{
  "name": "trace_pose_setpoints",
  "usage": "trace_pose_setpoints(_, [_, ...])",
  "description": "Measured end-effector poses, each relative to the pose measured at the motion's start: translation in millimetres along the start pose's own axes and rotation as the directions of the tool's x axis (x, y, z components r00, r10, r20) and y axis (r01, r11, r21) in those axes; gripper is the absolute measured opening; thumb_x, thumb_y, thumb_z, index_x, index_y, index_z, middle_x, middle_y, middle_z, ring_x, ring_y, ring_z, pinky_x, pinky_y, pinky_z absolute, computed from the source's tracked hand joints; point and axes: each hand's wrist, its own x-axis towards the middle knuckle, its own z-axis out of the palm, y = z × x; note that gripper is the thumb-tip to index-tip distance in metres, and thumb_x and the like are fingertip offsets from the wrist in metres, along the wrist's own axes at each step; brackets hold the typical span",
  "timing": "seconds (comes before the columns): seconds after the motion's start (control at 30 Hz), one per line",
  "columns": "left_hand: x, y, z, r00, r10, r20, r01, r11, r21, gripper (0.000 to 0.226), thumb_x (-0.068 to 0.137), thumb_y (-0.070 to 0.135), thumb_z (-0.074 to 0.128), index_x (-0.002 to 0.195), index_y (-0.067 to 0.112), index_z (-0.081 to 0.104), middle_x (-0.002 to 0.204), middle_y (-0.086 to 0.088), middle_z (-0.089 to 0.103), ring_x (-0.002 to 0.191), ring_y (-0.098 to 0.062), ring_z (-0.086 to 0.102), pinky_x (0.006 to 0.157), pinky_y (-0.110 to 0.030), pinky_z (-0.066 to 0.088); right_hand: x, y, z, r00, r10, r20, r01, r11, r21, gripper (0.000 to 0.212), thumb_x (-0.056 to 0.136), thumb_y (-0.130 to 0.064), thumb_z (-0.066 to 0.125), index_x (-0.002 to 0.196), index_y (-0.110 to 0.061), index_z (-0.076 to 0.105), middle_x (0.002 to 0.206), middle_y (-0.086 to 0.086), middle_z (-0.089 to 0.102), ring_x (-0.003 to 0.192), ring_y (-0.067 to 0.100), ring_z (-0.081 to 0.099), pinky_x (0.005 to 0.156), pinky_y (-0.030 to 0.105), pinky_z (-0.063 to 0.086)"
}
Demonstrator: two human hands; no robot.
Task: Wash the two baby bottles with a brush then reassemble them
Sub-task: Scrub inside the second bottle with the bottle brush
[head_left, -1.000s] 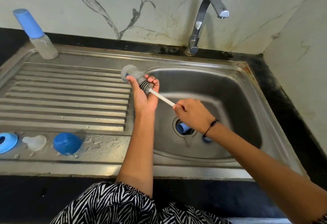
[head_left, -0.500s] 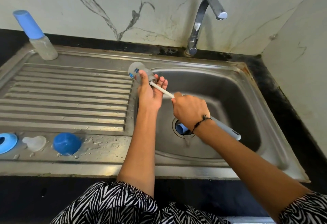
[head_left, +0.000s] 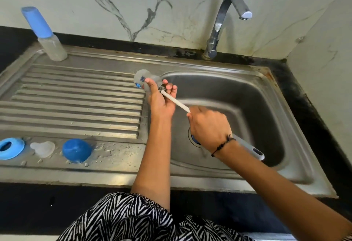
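My left hand [head_left: 162,99] grips a clear baby bottle [head_left: 142,79] lying on its side over the left rim of the basin, its mouth turned toward me. My right hand [head_left: 208,126] holds the white bottle brush [head_left: 176,102] by its handle, whose grey end [head_left: 253,150] sticks out behind my wrist. The bristles sit just inside the bottle's mouth. A second bottle with a blue cap [head_left: 44,35] stands upright at the back left of the drainboard. Along the front edge lie a blue ring [head_left: 10,148], a clear teat [head_left: 42,149] and a blue cap [head_left: 77,151].
The steel sink basin [head_left: 247,107] has a blue part lying in the drain [head_left: 194,140]. The tap [head_left: 226,21] arches over the basin and no water runs from it. A ribbed drainboard [head_left: 76,103] spreads to the left. Marble walls close in behind and on the right.
The brush has slid in and out of the bottle: bristles half out, then pushed deep, now mostly inside. My left hand raised the bottle slightly; my right hand moved along the handle.
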Motion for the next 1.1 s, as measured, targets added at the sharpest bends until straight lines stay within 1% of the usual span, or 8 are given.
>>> trace_pose_setpoints(0.13, [5,3,-2,0.998,0.05,-0.049,-0.05,0.999,0.013,0.04,0.093,0.048,0.046,0.108,0.011,0.043,0.058,-0.001,0.052,0.04,-0.01,0.044,0.049,-0.023,0.049,-9,8,7,0.991,-0.073,-0.112,0.062,0.993,-0.099,0.021,0.062,-0.007,0.079,0.076,-0.005,0.064,0.055,0.004,0.054,0.038,0.025,0.05,0.033,0.021,0.025])
trace_pose_setpoints(0.27, [3,8,5,0.996,0.043,-0.074,-0.043,0.999,0.001,0.04,0.094,0.047,0.046,0.084,0.008,0.049,0.055,-0.001,0.051,0.038,-0.009,0.044,0.047,-0.023,0.049,-7,21,2,0.963,-0.168,-0.211,0.12,0.967,-0.223,0.021,0.07,-0.002,0.052,0.083,-0.003,0.068,0.057,0.003,0.054,0.043,0.022,0.05,0.036,0.023,0.026])
trace_pose_setpoints(0.4, [-2,3,13,0.995,0.074,-0.065,-0.063,0.985,0.161,0.03,0.095,0.04,0.049,0.103,0.011,0.049,0.058,-0.002,0.052,0.044,-0.01,0.051,0.055,-0.028,0.055,7,17,2,0.998,-0.045,-0.033,0.04,0.99,-0.133,0.014,0.064,-0.002,0.07,0.071,-0.006,0.059,0.056,0.005,0.054,0.037,0.027,0.049,0.037,0.02,0.02])
trace_pose_setpoints(0.53, [-3,-1,17,0.991,0.136,0.004,-0.132,0.948,0.291,0.021,0.098,0.032,0.048,0.107,0.013,0.047,0.067,-0.005,0.052,0.05,-0.012,0.055,0.06,-0.03,0.056,20,9,2,0.968,0.134,0.213,-0.138,0.99,0.002,0.013,0.093,-0.013,0.041,0.1,-0.01,0.051,0.089,0.008,0.062,0.078,0.035,0.059,0.057,0.033,0.031])
trace_pose_setpoints(0.63, [0,4,11,0.991,0.104,0.083,-0.125,0.943,0.309,0.028,0.098,0.026,0.049,0.119,0.008,0.044,0.072,-0.006,0.056,0.058,-0.015,0.06,0.065,-0.032,0.056,30,12,0,0.944,0.186,0.274,-0.246,0.948,0.201,0.013,0.093,-0.017,0.042,0.092,-0.01,0.053,0.079,0.007,0.051,0.074,0.029,0.049,0.061,0.032,0.033])
trace_pose_setpoints(0.83, [-4,19,-1,0.954,-0.124,0.274,0.052,0.965,0.257,0.039,0.081,0.009,0.057,0.118,0.006,0.047,0.103,-0.017,0.066,0.098,-0.031,0.066,0.091,-0.044,0.051,31,42,-13,0.778,0.033,0.627,-0.605,0.306,0.735,0.025,0.092,-0.004,0.042,0.088,0.004,0.065,0.047,0.004,0.036,0.03,0.011,0.024,0.032,0.014,0.021])
trace_pose_setpoints(1.0, [-8,12,-4,0.981,-0.065,0.182,0.045,0.992,0.116,0.019,0.084,0.009,0.053,0.102,0.003,0.051,0.084,-0.012,0.067,0.075,-0.023,0.068,0.072,-0.035,0.059,17,37,-4,0.692,-0.039,0.721,-0.683,0.287,0.671,0.027,0.091,-0.005,0.038,0.075,-0.003,0.06,0.047,0.002,0.032,0.032,0.011,0.022,0.034,0.013,0.02])
trace_pose_setpoints(1.1, [-5,7,-2,0.997,-0.018,0.075,0.014,0.999,0.047,0.017,0.083,0.005,0.055,0.096,0.007,0.045,0.072,-0.008,0.057,0.049,-0.012,0.054,0.05,-0.024,0.046,24,29,4,0.802,0.095,0.59,-0.521,0.594,0.613,0.027,0.089,-0.007,0.041,0.064,-0.008,0.052,0.052,0.005,0.039,0.041,0.016,0.036,0.04,0.022,0.03])
